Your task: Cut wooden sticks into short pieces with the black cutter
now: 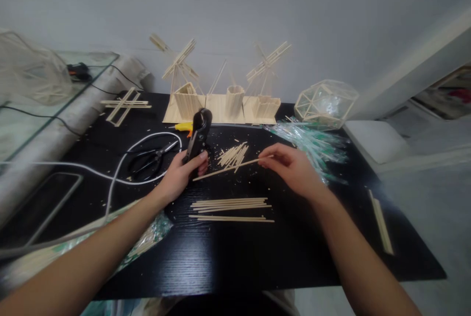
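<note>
My left hand (180, 174) is closed round the handle of a black cutting tool (199, 135) that stands upright on the black table (235, 262). My right hand (290, 166) pinches the right end of a long thin wooden stick (225, 169). The stick slants down to the left, and its far end reaches the base of the tool by my left thumb. A small heap of short cut sticks (233, 155) lies just behind it. Several long sticks (231, 209) lie side by side nearer to me.
Black scissors (151, 160) and a white cable (121, 171) lie left of the tool. Stick-built windmill models (221, 95) stand at the back, a faceted stick-frame shape (326, 102) and clear wrappers (312, 142) to the right. A stick cross (124, 105) lies back left. Flat sticks (381, 223) lie by the right edge.
</note>
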### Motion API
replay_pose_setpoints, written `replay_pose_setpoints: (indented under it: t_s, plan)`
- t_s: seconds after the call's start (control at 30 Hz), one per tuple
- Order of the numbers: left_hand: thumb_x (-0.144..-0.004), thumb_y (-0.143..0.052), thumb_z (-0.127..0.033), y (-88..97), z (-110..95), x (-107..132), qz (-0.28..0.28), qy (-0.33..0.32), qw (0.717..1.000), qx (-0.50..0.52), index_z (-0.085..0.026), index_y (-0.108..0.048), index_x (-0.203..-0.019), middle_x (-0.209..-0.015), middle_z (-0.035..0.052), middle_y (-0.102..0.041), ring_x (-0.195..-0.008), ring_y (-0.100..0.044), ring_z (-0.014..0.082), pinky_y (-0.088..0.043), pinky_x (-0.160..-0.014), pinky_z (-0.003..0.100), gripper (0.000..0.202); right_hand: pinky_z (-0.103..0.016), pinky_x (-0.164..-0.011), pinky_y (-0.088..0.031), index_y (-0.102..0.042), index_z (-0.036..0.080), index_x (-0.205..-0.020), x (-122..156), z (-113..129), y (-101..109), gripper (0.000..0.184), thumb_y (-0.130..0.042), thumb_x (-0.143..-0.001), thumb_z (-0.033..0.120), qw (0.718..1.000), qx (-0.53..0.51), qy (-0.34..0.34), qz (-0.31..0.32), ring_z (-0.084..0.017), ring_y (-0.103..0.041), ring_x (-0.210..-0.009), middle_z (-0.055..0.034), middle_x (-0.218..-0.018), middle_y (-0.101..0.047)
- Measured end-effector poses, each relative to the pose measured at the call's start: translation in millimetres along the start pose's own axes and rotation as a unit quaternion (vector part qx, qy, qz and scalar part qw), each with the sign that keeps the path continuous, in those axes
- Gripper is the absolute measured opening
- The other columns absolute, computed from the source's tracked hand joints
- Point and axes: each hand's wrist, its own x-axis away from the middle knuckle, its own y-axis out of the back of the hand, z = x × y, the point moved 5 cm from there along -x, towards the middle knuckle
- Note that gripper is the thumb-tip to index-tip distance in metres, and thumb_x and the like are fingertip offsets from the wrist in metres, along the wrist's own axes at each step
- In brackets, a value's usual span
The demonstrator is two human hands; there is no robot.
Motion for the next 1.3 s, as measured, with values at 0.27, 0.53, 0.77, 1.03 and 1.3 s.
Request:
replay_pose_setpoints:
  t_s: [0.27, 0.53, 0.77, 1.03, 1.3]
  plan:
    - [-0.091, -0.066, -0.048, -4.1, -3.8, 5.7, -0.018, -0.049, 0.982, -0.184, -0.017, -0.058, -0.076, -0.062, -0.0036, -0.050, -0.059, -0.045, 0.0118, -0.036, -0.059, 0.027, 0.035, -0.026, -0.065, -0.052, -0.066, 0.021, -0.075, 9.7, -28.9, -34.8, 0.036, -0.092, -0.067, 0.043, 0.896, -0.427, -0.111, 0.044, -0.012, -0.057, -0.067, 0.0032, -0.070, -0.058]
    - [-0.093, -0.062, -0.049, -11.2, -7.1, 12.2, -0.046, -0.080, 0.929, -0.357, -0.019, -0.061, -0.079, -0.066, -0.0043, -0.053, -0.063, -0.047, 0.0129, -0.036, -0.061, 0.025, 0.033, -0.028, -0.061, -0.060, -0.057, 0.021, -0.083, 21.0, -43.1, -59.6, 0.038, -0.083, -0.080, 0.049, 0.865, -0.455, -0.191, 0.097, -0.010, -0.061, -0.060, 0.0061, -0.072, -0.055]
    - [-0.091, -0.065, -0.043, -20.0, -5.1, 14.7, 0.000, -0.124, 0.888, -0.443, -0.021, -0.069, -0.099, -0.089, 0.0022, -0.072, -0.079, -0.064, 0.0186, -0.046, -0.075, 0.028, 0.024, -0.016, -0.035, -0.015, -0.071, 0.017, -0.088, 26.8, -39.7, -69.0, 0.029, -0.075, -0.087, 0.046, 0.906, -0.374, -0.187, 0.066, -0.001, -0.025, -0.041, 0.0062, -0.065, -0.047]
    - [-0.092, -0.065, -0.036, -27.0, -3.9, 17.6, 0.059, -0.172, 0.867, -0.464, -0.021, -0.064, -0.120, -0.110, 0.0088, -0.070, -0.100, -0.067, 0.0237, -0.050, -0.091, 0.036, 0.032, -0.021, -0.039, -0.020, -0.065, 0.021, -0.084, 29.3, -25.6, -60.1, 0.023, -0.075, -0.087, 0.040, 0.950, -0.290, -0.109, -0.024, -0.004, -0.034, -0.042, 0.0040, -0.065, -0.055]
    - [-0.095, -0.061, -0.036, -34.2, -3.0, 21.6, 0.088, -0.186, 0.849, -0.486, -0.021, -0.061, -0.121, -0.107, 0.0073, -0.068, -0.095, -0.067, 0.0207, -0.053, -0.085, 0.035, 0.030, -0.022, -0.041, -0.020, -0.061, 0.018, -0.075, 31.0, -22.3, -55.7, 0.030, -0.073, -0.088, 0.043, 0.963, -0.252, -0.089, -0.031, -0.006, -0.031, -0.041, 0.0084, -0.048, -0.039]
